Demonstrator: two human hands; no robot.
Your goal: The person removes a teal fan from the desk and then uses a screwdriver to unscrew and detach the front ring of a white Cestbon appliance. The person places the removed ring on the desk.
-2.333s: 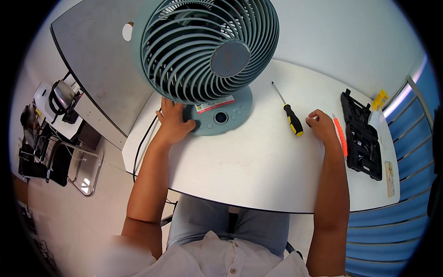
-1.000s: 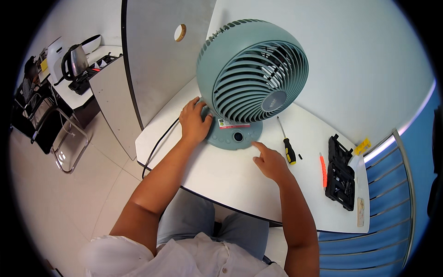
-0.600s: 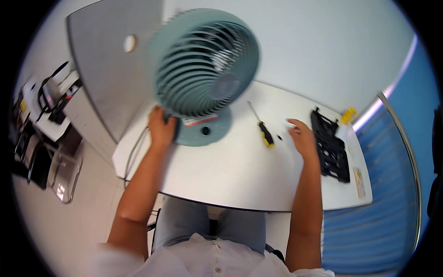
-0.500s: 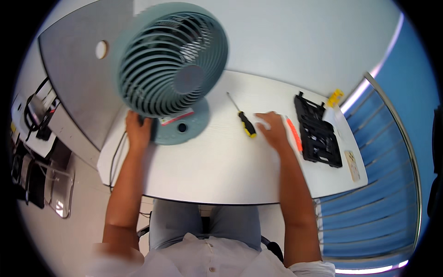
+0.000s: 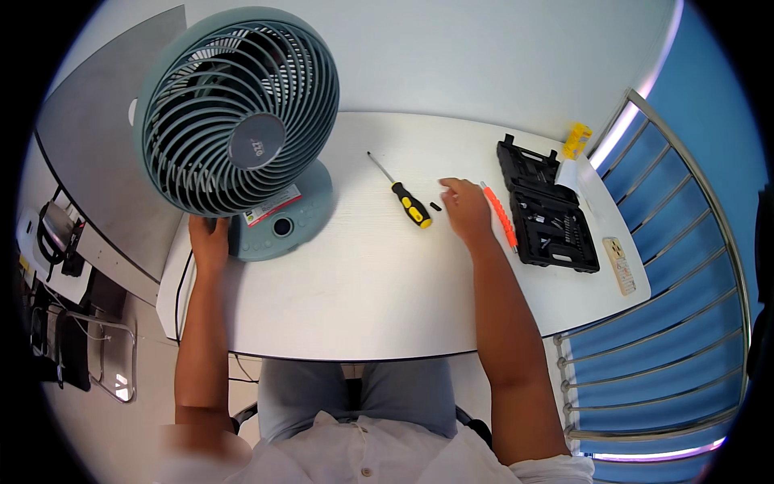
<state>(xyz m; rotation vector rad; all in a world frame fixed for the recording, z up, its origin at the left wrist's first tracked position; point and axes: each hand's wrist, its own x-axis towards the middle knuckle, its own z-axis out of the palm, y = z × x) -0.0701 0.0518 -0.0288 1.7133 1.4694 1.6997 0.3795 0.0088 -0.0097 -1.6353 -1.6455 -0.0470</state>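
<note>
A grey-green desk fan (image 5: 258, 141) stands at the left of the white table, its round grille tilted up. My left hand (image 5: 210, 244) grips the left edge of its base (image 5: 310, 206); the grille hides some fingertips. A black-and-yellow screwdriver (image 5: 409, 203) lies right of the fan, tip pointing away from me. Beside its handle is a small black piece (image 5: 435, 206). My right hand (image 5: 468, 211) rests just right of that piece, apart from it, fingers parted and holding nothing visible.
An orange flexible shaft (image 5: 500, 216) lies beside an opened black tool case (image 5: 552, 230). Farther right are a pale remote control (image 5: 619, 266) and a yellow box (image 5: 576, 140). A cable (image 5: 181, 294) runs along the left table edge. Metal railing (image 5: 693, 169) borders the right side.
The view has shifted, and the fan sits farther left in it with my left hand still at its base. The small black piece now shows beside the screwdriver, left of my right hand.
</note>
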